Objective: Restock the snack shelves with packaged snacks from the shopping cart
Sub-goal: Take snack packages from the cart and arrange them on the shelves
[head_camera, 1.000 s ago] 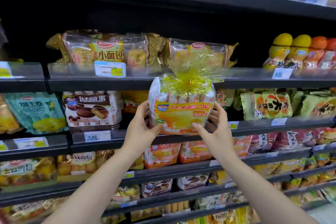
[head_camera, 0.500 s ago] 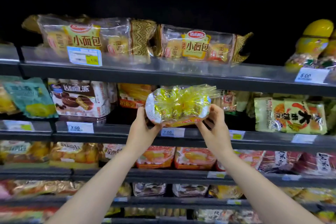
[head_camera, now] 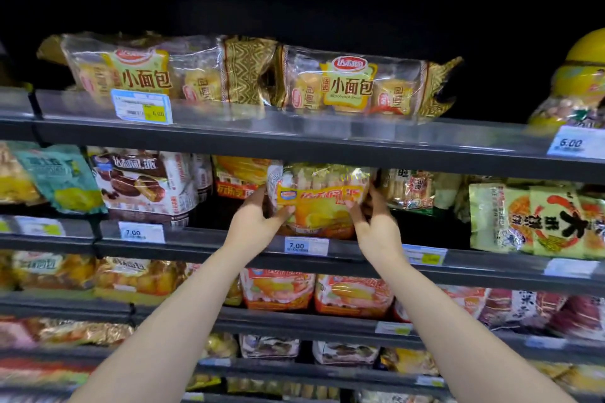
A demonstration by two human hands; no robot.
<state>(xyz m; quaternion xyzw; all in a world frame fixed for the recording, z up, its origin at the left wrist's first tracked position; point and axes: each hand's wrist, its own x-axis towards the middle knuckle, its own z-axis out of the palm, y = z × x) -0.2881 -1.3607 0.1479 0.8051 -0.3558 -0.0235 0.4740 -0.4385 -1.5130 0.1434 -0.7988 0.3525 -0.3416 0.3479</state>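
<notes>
Head view took in the whole run of shelving first: the second shelf (head_camera: 209,244), the one the hands had reached into, ran across just below both wrists, its rail carrying a 7.00 price tag (head_camera: 306,246) right between them. Above the hands sat the upper shelf (head_camera: 294,141) with two bread bags (head_camera: 347,85) lying flat on it. Off to the left of the left hand stood a brown pie box (head_camera: 144,186), and well out past the right hand a green rice-cracker bag (head_camera: 537,219).

Between the hands was the task's own thing, the yellow pie pack (head_camera: 319,203), upright, label facing out, its base down at the shelf's front lip, with an orange pack (head_camera: 239,180) just behind the left fingers. The left hand (head_camera: 253,224) held the pack's left edge, thumb across the front and fingers curled round behind. The right hand (head_camera: 376,229) did the same on the right edge, thumb on the face, fingers tucked behind.

So the step in hand looked like placing: the pack was in its slot but not let go. The next move probably called for a gentle push back until it sat square behind the rail, then freeing both hands without tipping it, since a soft, tall pack could topple forward.
</notes>
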